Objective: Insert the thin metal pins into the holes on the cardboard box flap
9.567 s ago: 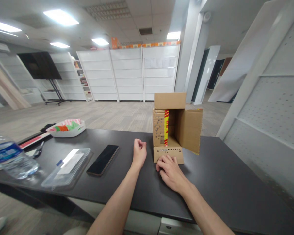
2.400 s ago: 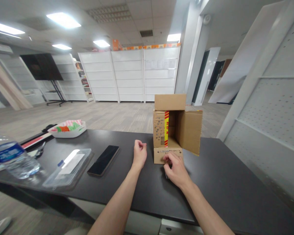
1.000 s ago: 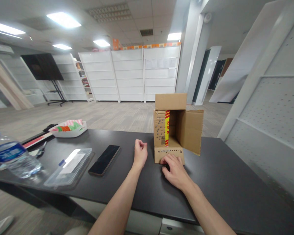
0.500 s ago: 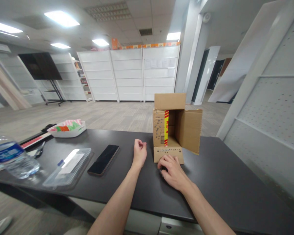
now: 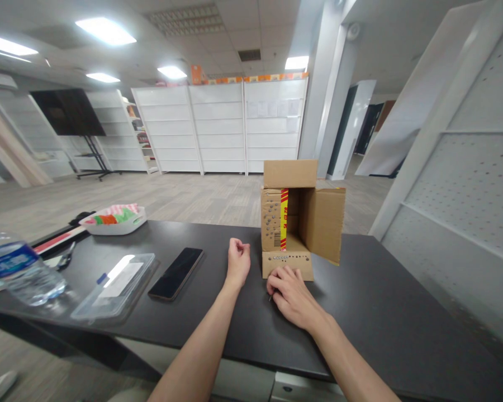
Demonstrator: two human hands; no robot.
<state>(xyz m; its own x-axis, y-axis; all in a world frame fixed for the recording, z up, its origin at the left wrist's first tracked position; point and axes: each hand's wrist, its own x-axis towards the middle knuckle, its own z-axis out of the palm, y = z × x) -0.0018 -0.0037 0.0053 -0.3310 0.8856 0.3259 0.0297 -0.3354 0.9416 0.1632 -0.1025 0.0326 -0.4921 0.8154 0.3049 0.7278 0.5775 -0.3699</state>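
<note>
An open cardboard box stands on the dark table, flaps spread. Its left flap carries several small round metallic dots beside red and yellow tape. The lower flap has a row of similar dots or holes. My right hand rests at that flap's near edge, its fingers curled and pinched. A small thin dark piece pokes out beneath the thumb and fingertips; its kind is unclear. Left of the box, my left hand is closed in a loose fist on the table; whatever it may hold is hidden.
A phone lies left of my left hand. Further left are a clear plastic case, a water bottle and a white basket with colourful contents. A perforated panel stands beyond the table's right side.
My right hand's fingers have drawn closer together, and a thin piece now shows beneath them. My left hand and the box stay in place.
</note>
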